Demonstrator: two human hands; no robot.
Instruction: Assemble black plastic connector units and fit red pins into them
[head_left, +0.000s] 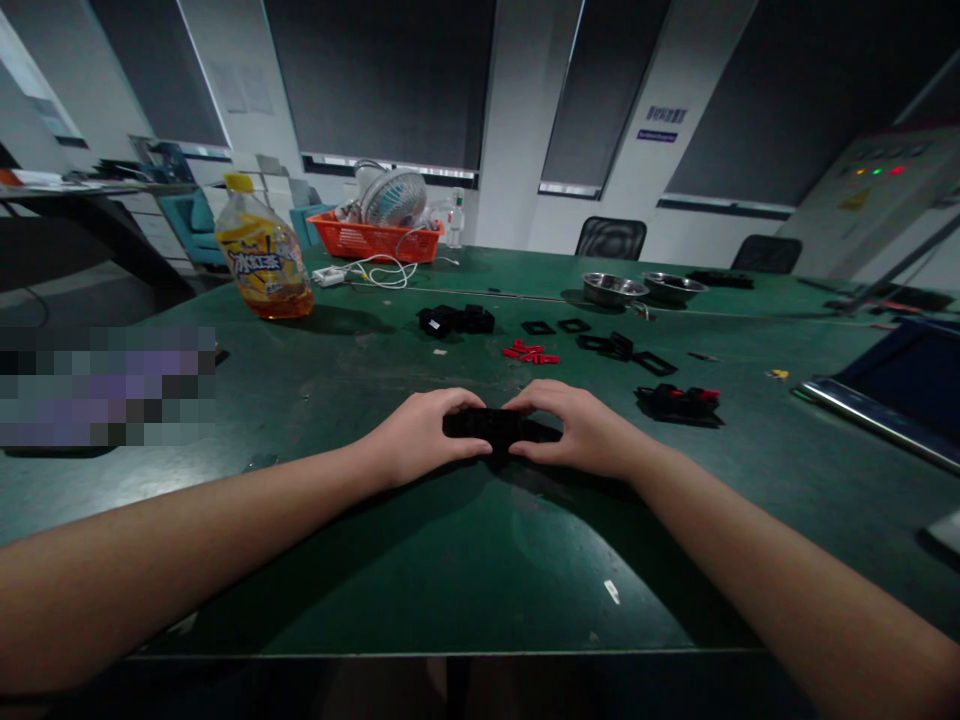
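Between both hands sits a small black plastic part [491, 424], low over the green table [420, 580]. My left hand [433, 428] is closed on its left end, thumb in front and fingers behind. My right hand [574, 424] grips the right end the same way. The part's exact kind is too dark to make out. Beyond the hands lie several small red plastic pieces [529, 352] and a cluster of black blocks [456, 320]. Black rectangular frames [654, 362] are scattered to the right. Nearer my right hand is a black piece with red inserts [679, 402].
A bottle of orange liquid [264, 262] stands at the left, near a white power strip and cable [375, 272]. Farther back are an orange basket [375, 238] holding a fan, and metal bowls [613, 289]. A dark blue object with a metal edge [892, 385] lies at right.
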